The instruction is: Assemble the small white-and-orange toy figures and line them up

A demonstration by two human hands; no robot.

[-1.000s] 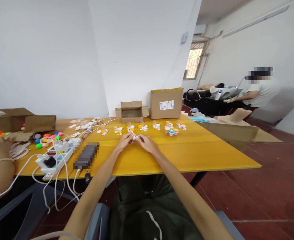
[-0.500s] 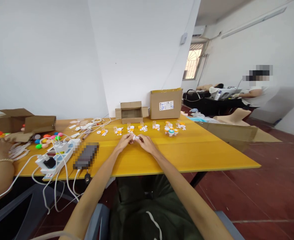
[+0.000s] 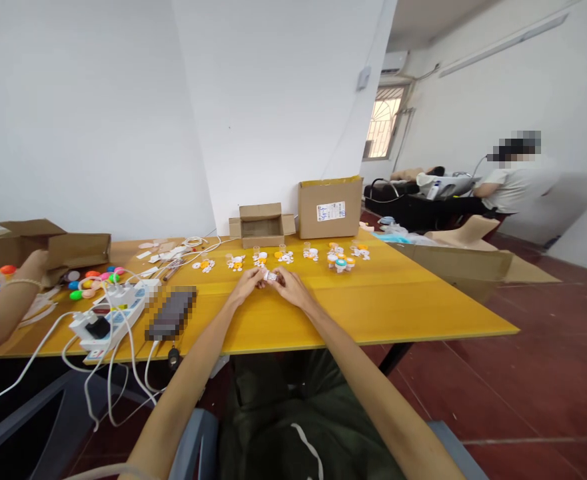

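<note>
Between my two hands, above the yellow wooden table (image 3: 373,303), is a small whitish part (image 3: 270,275), too small to name its kind. My left hand (image 3: 248,285) closes on its left side, fingers curled. From the right, my right hand (image 3: 291,287) pinches the same part, thumb and fingers together. Just beyond my hands lie small piles of white and orange plastic pieces (image 3: 286,257) with clear cups in a row. To the right of them stands a cluster of round pieces with teal and orange tops (image 3: 341,264).
A small open carton (image 3: 262,231) and a taped cardboard box (image 3: 330,210) stand at the back. Left are a phone (image 3: 172,313), a power strip (image 3: 123,313) with loose cables, and colourful balls (image 3: 90,283). A co-worker's arm (image 3: 10,307) reaches toward another carton (image 3: 80,252). Another person sits far right.
The whitish part shows a little more between my hands, which stay almost in place. The co-worker's hand on the left has moved forward and right to the open carton.
</note>
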